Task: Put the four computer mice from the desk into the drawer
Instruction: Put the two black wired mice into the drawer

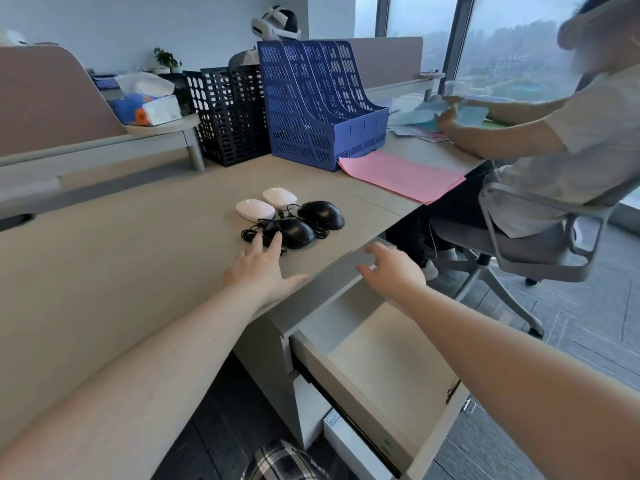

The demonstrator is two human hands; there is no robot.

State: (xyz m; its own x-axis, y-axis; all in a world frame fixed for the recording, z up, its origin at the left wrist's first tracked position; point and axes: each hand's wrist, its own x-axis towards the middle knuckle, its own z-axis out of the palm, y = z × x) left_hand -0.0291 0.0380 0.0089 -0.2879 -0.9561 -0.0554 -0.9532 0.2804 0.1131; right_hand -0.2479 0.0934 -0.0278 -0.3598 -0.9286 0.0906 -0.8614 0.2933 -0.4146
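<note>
Several computer mice lie together on the desk: a white mouse on the left, a second white mouse behind it, a black wired mouse on the right and another black wired mouse nearest me, with tangled cables. My left hand is flat above the desk, fingers spread, its fingertips just short of the near black mouse. My right hand hovers open over the desk's edge, above the pulled-out drawer, whose inside shows nothing.
A blue file rack and a black mesh rack stand at the back. Pink paper lies to the right of the mice. A tissue box sits on a shelf. Another person sits on a swivel chair at the right.
</note>
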